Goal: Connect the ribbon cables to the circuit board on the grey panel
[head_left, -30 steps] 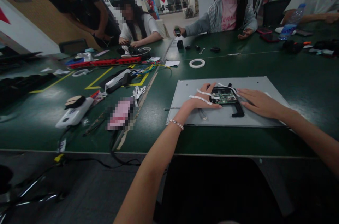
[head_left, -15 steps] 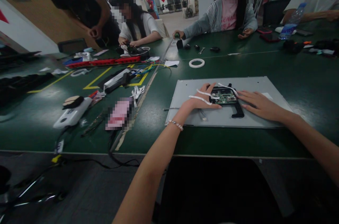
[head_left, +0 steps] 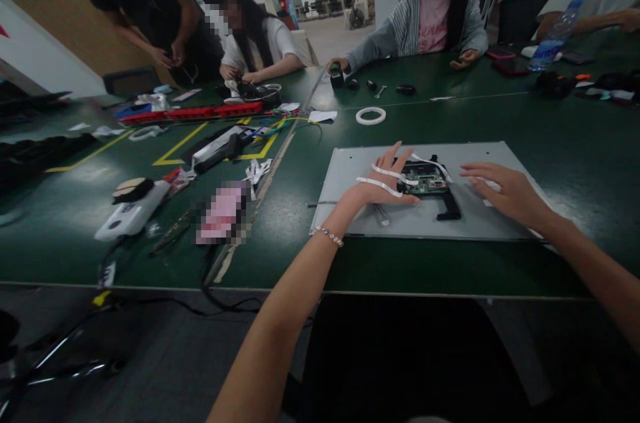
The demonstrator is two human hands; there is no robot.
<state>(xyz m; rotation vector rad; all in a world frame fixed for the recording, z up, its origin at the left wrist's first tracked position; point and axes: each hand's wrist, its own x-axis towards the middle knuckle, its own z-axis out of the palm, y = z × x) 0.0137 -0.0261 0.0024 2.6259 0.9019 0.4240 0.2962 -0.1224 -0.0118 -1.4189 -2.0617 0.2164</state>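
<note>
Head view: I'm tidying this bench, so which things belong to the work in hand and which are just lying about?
In hand: grey panel, green circuit board on it, white ribbon cables draped over the left hand, black bracket by the right hand.
Lying about: white tape ring, red power strip, water bottle, white device.

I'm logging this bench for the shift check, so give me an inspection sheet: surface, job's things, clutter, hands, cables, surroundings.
Surface: green table, yellow lines at left.
Job's things: grey panel lying flat, with board and black bracket on it; white ribbon draped across the left hand.
Clutter: tape ring beyond the panel; white device and red strip at left.
Hands: left hand open on the panel beside the board; right hand open over the panel's right part, contact unclear.
Cables: black cable hanging off the near edge; coloured wires by the yellow lines.
Surroundings: other people at the far side; bottle far right.
</note>
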